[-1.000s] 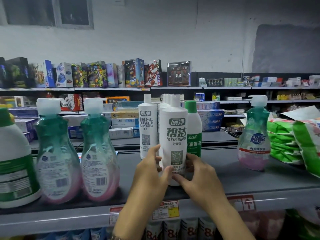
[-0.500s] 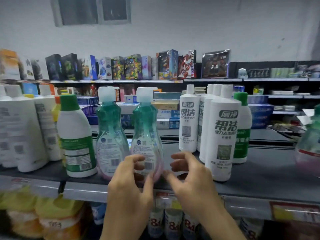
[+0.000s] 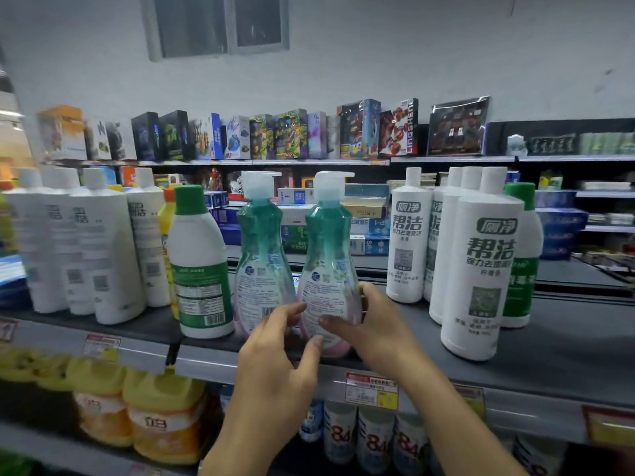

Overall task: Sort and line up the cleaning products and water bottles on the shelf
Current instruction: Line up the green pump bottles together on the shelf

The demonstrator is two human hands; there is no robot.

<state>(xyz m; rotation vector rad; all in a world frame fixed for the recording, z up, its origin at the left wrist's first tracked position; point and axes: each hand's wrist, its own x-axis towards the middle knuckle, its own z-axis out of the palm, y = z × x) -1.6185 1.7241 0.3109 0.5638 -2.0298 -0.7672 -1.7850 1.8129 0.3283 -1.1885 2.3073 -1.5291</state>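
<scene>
- My right hand (image 3: pixel 376 333) grips the centre pump bottle (image 3: pixel 329 266) low down. The thumb lies across its label and the fingers wrap round its right side.
- My left hand (image 3: pixel 275 369) holds it from the left, fingers narrowly curved. The tips are on the bottle's left flank and the thumb is on its pink base.
- That bottle is upright in the middle of the frame, with its base at the front lip of the shelf (image 3: pixel 556 359). I cannot tell whether it rests there or is lifted.
- Just left of it stands a twin pump bottle (image 3: pixel 261 266), itself just beside a green-capped bottle (image 3: pixel 201 269). There is no spare room on that side.
- To the right, bare dark shelf lies open as far as the white bottles (image 3: pixel 481 269) at centre right.
- More white bottles, back-turned (image 3: pixel 86 252), crowd the left of the frame.
- The shelf is dark grey, and its pale front rail carries price tags (image 3: pixel 371 389).
- Toy boxes (image 3: pixel 292 135) line the upper shelf, below a grey wall and a window (image 3: pixel 220 24) at the top.
- The white bottles at centre right read 厕净 and 帮洁. A red box (image 3: pixel 400 128) shows LINGSHEN.
- The lower bottles (image 3: pixel 374 438) read 84. The print on my bottle is too blurred to read.
</scene>
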